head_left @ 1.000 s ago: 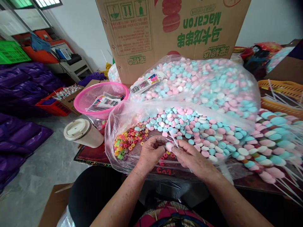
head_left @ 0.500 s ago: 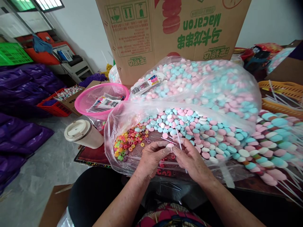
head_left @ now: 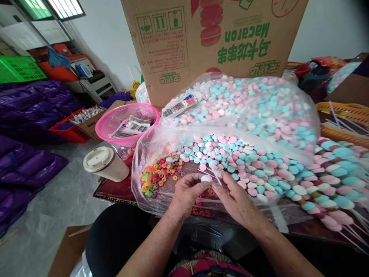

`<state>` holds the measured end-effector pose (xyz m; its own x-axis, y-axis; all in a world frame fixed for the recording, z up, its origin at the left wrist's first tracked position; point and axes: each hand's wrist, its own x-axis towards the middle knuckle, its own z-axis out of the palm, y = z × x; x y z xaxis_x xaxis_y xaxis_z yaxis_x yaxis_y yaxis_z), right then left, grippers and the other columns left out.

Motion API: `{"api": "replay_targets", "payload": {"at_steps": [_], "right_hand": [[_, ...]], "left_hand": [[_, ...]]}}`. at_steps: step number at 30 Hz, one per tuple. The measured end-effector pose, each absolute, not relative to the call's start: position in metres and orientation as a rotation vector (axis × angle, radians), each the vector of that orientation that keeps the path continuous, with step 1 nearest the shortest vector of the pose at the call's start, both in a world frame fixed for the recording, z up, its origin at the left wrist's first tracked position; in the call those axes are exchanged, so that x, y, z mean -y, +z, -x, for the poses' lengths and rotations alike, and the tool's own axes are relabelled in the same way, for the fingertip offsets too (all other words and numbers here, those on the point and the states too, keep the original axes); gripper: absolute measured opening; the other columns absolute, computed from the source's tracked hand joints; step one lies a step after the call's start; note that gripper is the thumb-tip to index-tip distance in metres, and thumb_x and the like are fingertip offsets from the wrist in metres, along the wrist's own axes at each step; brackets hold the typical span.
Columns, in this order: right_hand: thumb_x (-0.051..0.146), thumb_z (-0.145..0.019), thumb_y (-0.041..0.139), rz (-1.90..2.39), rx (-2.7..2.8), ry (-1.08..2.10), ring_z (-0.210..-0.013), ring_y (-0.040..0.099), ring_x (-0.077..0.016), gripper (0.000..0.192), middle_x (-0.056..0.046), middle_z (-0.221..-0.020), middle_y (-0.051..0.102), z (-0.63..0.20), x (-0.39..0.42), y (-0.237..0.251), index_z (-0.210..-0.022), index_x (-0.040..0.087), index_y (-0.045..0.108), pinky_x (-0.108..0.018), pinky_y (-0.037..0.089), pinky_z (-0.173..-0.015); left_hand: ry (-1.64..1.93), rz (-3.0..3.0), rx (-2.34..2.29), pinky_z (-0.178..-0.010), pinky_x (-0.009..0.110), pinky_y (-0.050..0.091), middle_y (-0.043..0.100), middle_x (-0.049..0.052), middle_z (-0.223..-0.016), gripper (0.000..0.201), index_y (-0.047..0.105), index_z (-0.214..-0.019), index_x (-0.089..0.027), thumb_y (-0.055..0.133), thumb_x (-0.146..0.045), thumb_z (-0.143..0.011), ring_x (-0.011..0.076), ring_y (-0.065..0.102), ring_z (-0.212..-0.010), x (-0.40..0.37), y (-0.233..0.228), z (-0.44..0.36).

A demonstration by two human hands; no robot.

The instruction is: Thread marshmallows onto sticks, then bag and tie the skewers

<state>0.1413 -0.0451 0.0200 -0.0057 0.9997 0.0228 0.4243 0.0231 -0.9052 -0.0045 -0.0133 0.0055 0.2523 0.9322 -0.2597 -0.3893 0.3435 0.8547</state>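
My left hand (head_left: 186,194) pinches a pink candy disc (head_left: 206,178) at its fingertips. My right hand (head_left: 235,198) holds a thin white stick (head_left: 216,176) against that disc. Both hands meet over an open clear plastic bag (head_left: 144,154) that holds pink, blue and white candy discs (head_left: 245,161) and a small heap of coloured ring candies (head_left: 157,175). A few red rings (head_left: 201,212) lie just below my hands.
A second full bag of discs (head_left: 245,104) lies behind, before a large "Macaron" carton (head_left: 213,34). Finished candy skewers (head_left: 331,181) are piled at right beside a yellow basket (head_left: 340,119). A pink basket (head_left: 127,119), a lidded cup (head_left: 105,163) and purple bags (head_left: 25,161) are at left.
My hands stay joined at the same spot; the stick in my right hand has shifted against the pink disc. The view has tipped slightly.
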Motion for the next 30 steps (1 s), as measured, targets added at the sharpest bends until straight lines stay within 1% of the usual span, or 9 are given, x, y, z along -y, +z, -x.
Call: {"api": "replay_targets", "payload": {"at_steps": [1, 3, 7, 11, 14, 18, 21, 25, 30], "right_hand": [[0.038, -0.089, 0.041, 1.528, 1.612, 0.871, -0.109, 0.056, -0.0225, 0.043, -0.010, -0.118, 0.061, -0.144, 0.048, 0.021, -0.126, 0.019, 0.050, -0.038, 0.045, -0.092], [0.031, -0.090, 0.035, 1.544, 1.784, 0.727, -0.113, 0.054, -0.0217, 0.043, -0.009, -0.125, 0.058, -0.151, 0.056, 0.019, -0.130, 0.021, 0.049, -0.037, 0.045, -0.094], [0.019, -0.085, 0.031, 1.654, 2.027, 0.571, -0.104, 0.061, -0.0226, 0.048, -0.008, -0.116, 0.065, -0.156, 0.071, 0.010, -0.127, 0.022, 0.053, -0.040, 0.048, -0.090], [0.019, -0.083, 0.032, 1.879, 2.137, 0.518, -0.091, 0.066, -0.0244, 0.051, -0.009, -0.113, 0.066, -0.152, 0.072, 0.009, -0.130, 0.020, 0.052, -0.041, 0.051, -0.084], [0.018, -0.084, 0.031, 1.945, 2.222, 0.528, -0.087, 0.067, -0.0240, 0.051, -0.009, -0.113, 0.066, -0.149, 0.069, 0.016, -0.132, 0.019, 0.050, -0.040, 0.051, -0.084], [0.017, -0.084, 0.033, 2.037, 2.283, 0.512, -0.083, 0.067, -0.0250, 0.052, -0.011, -0.107, 0.068, -0.148, 0.068, 0.023, -0.134, 0.020, 0.048, -0.040, 0.051, -0.083], [0.015, -0.083, 0.036, 2.107, 2.318, 0.531, -0.079, 0.068, -0.0253, 0.054, -0.012, -0.103, 0.069, -0.146, 0.068, 0.027, -0.135, 0.021, 0.046, -0.039, 0.052, -0.077], [0.014, -0.084, 0.037, 2.152, 2.329, 0.473, -0.075, 0.068, -0.0252, 0.052, -0.012, -0.102, 0.070, -0.141, 0.067, 0.031, -0.134, 0.022, 0.047, -0.037, 0.054, -0.068], [0.012, -0.084, 0.041, 2.201, 2.347, 0.302, -0.068, 0.069, -0.0225, 0.050, -0.010, -0.098, 0.071, -0.131, 0.068, 0.029, -0.132, 0.022, 0.049, -0.031, 0.052, -0.055]], "left_hand": [[1.038, -0.715, -0.911, -0.060, 0.022, 0.049, 0.067, 0.000, -0.067, 0.023, 0.066, -0.074, -0.013, 0.080, -0.025, -0.059, 0.0091, 0.060, -0.059, 0.012, 0.004, 0.005], [1.060, -0.651, -0.950, -0.059, 0.025, 0.050, 0.067, 0.000, -0.065, 0.027, 0.063, -0.072, -0.014, 0.081, -0.027, -0.057, 0.0114, 0.062, -0.058, 0.010, 0.001, 0.007], [1.104, -0.650, -1.001, -0.057, 0.027, 0.052, 0.067, 0.001, -0.062, 0.032, 0.061, -0.073, -0.013, 0.081, -0.030, -0.055, 0.0134, 0.063, -0.055, 0.009, 0.000, 0.008], [1.131, -0.748, -1.023, -0.057, 0.026, 0.052, 0.068, 0.001, -0.067, 0.035, 0.065, -0.082, -0.013, 0.080, -0.032, -0.057, 0.0122, 0.062, -0.055, 0.013, 0.001, 0.004], [1.156, -0.795, -1.048, -0.057, 0.025, 0.052, 0.067, 0.000, -0.068, 0.034, 0.066, -0.084, -0.014, 0.078, -0.034, -0.059, 0.0116, 0.061, -0.056, 0.015, 0.000, 0.002], [1.171, -0.905, -1.068, -0.061, 0.026, 0.052, 0.067, 0.001, -0.072, 0.029, 0.066, -0.086, -0.015, 0.074, -0.035, -0.065, 0.0118, 0.061, -0.060, 0.016, -0.002, 0.002], [1.179, -1.142, -1.142, -0.063, 0.024, 0.050, 0.067, 0.002, -0.076, 0.023, 0.067, -0.087, -0.016, 0.069, -0.034, -0.071, 0.0125, 0.060, -0.064, 0.019, -0.003, 0.003], [1.155, -1.510, -1.319, -0.062, 0.024, 0.049, 0.068, 0.002, -0.072, 0.019, 0.068, -0.089, -0.017, 0.062, -0.031, -0.077, 0.0132, 0.060, -0.062, 0.022, -0.007, 0.004], [1.291, -1.814, -1.408, -0.067, 0.025, 0.052, 0.072, 0.004, -0.081, 0.020, 0.068, -0.093, -0.018, 0.057, -0.021, -0.076, 0.0141, 0.064, -0.068, 0.023, -0.014, 0.003]]}}
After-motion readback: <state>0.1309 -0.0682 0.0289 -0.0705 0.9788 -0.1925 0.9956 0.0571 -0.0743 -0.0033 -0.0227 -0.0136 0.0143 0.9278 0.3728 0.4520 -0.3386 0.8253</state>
